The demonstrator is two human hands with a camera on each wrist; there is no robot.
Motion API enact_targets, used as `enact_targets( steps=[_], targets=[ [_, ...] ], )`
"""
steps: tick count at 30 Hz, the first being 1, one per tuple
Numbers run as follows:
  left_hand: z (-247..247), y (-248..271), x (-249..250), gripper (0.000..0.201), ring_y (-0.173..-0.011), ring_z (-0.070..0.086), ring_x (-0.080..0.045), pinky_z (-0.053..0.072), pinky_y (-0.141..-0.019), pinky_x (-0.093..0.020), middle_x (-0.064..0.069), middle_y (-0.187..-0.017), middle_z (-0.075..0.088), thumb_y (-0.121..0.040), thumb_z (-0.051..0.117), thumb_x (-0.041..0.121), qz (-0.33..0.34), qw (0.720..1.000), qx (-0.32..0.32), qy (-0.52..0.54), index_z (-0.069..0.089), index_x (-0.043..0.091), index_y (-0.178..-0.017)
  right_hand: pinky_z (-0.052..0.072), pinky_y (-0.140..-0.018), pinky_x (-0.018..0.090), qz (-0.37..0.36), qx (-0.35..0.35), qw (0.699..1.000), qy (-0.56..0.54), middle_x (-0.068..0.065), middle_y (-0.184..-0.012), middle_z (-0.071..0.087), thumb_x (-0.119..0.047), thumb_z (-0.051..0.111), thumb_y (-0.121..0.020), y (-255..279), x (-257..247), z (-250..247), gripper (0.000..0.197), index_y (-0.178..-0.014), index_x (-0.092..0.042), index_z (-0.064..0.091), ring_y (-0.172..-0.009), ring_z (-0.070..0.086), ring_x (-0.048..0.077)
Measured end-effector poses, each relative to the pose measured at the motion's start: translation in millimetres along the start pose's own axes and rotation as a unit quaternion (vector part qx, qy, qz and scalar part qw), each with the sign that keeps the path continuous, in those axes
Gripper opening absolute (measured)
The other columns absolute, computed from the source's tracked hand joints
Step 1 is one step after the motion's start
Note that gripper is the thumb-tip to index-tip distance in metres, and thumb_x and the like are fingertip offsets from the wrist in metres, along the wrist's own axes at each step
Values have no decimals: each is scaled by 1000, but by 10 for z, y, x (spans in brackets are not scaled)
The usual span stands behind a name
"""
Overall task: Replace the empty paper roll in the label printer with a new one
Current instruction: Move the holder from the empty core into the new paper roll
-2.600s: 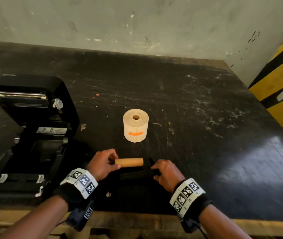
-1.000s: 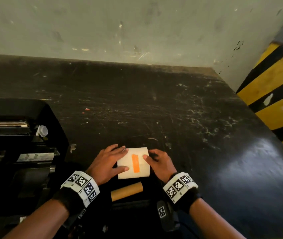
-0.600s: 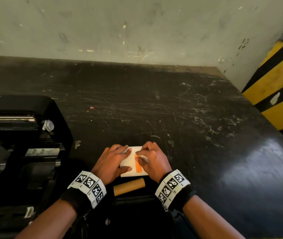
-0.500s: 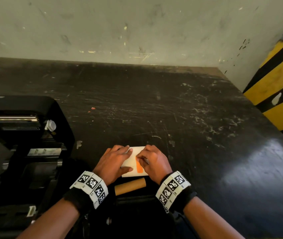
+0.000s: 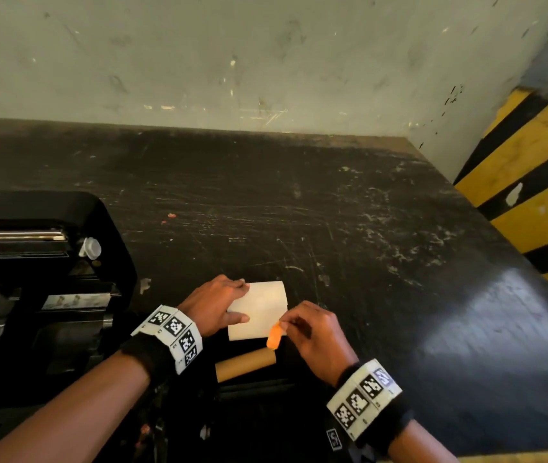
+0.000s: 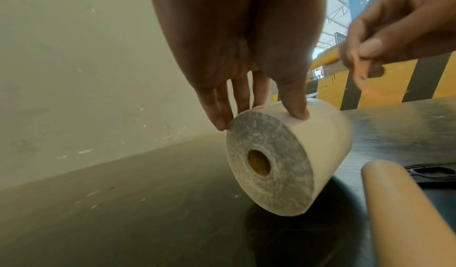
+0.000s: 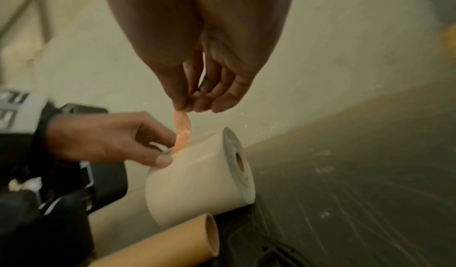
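The new cream paper roll [image 5: 260, 307] [image 6: 291, 158] [image 7: 197, 179] lies on its side on the black table. My left hand [image 5: 214, 307] [image 6: 261, 113] [image 7: 111, 136] grips its left end, thumb and fingers curled over the top. My right hand [image 5: 312, 332] [image 7: 195, 103] [image 6: 370, 56] pinches the orange tape strip [image 5: 274, 335] [image 7: 182, 132] [image 6: 361, 70], peeled up off the roll. The empty brown cardboard core [image 5: 245, 364] [image 6: 407, 212] [image 7: 167, 242] lies just in front of the roll. The black label printer [image 5: 42, 282] stands open at the left.
A black spindle part [image 5: 255, 385] [image 6: 434, 172] lies near the core at the table's front edge. A pale wall [image 5: 265, 61] runs behind the table; a yellow and black striped barrier [image 5: 533, 182] stands at the right.
The roll was stood up earlier and now lies on its side under my hands. In the last half second my right hand pulled the orange tape off the roll, toward me.
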State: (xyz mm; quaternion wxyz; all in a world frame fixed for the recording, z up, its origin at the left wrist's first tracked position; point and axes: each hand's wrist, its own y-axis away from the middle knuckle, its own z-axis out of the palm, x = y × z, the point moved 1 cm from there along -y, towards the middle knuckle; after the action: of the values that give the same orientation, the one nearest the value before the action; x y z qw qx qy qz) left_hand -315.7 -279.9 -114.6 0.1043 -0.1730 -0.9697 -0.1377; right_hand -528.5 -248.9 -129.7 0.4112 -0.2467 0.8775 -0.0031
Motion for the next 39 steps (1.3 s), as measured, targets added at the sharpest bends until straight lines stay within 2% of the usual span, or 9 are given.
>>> enact_targets(
  steps=[2,6,12,16,19,24,28,32,39],
  targets=[
    [-16,-38,-34,63,-135,32,-19,28,-110,-35,0,-152,30,-88,55,39,14,1000,-6,4,30,19,-142,41,-67,5,66,33,997,-11,-15,-74,60,-9,68,-82,106,126,-123,14,-79,-22,69,-73,59,-3],
    [-69,-99,-78,58,-137,31,-14,27,-114,-42,5,-151,30,-87,58,35,41,999,-30,14,34,25,-139,47,-70,16,237,-61,967,72,-8,-74,66,-12,66,-81,360,560,-358,34,-59,-37,58,-72,62,2],
    [-64,-117,-132,59,-138,30,-13,26,-114,-45,6,-151,30,-86,60,34,45,998,-34,17,35,26,-138,56,-78,31,357,-83,924,107,2,-75,68,-10,65,-75,654,992,-387,36,-46,-30,57,-79,68,17],
    [-11,-114,-126,59,-138,30,-15,26,-114,-42,4,-151,31,-86,61,32,48,998,-21,20,36,25,-138,58,-78,36,345,-78,931,91,2,-68,68,-6,69,-69,727,1138,-311,46,-41,-42,62,-79,70,22],
    [16,-92,-97,59,-139,27,-16,23,-116,-40,4,-152,29,-86,61,30,38,999,-18,28,34,24,-139,56,-82,35,343,-78,933,82,7,-83,72,-12,70,-72,724,1054,-357,31,-50,-31,59,-83,68,20],
    [41,-62,-69,60,-140,25,-16,22,-115,-36,5,-152,27,-87,60,29,32,999,-10,24,32,24,-140,58,-79,34,358,-117,923,80,2,-79,72,-10,73,-65,781,977,-375,23,-64,-26,57,-78,70,18],
    [50,-60,-70,64,-141,24,-17,24,-116,-41,5,-153,26,-85,63,31,26,999,-7,19,31,26,-140,53,-87,33,354,-147,910,156,4,-111,64,-27,76,-69,797,870,-391,44,-110,-29,58,-102,62,22],
    [77,-69,-98,68,-141,24,-18,24,-115,-43,5,-153,26,-82,65,33,28,999,-5,18,31,25,-140,45,-90,27,267,-94,943,173,1,-119,58,-40,68,-80,687,619,-303,47,-123,-26,56,-112,55,19],
    [57,-65,-110,69,-142,21,-16,23,-116,-45,7,-154,22,-83,64,33,38,999,-29,0,28,26,-141,36,-105,37,105,-220,946,212,10,-125,53,-29,63,-84,489,272,192,41,-123,-18,58,-121,42,27]
  ],
)
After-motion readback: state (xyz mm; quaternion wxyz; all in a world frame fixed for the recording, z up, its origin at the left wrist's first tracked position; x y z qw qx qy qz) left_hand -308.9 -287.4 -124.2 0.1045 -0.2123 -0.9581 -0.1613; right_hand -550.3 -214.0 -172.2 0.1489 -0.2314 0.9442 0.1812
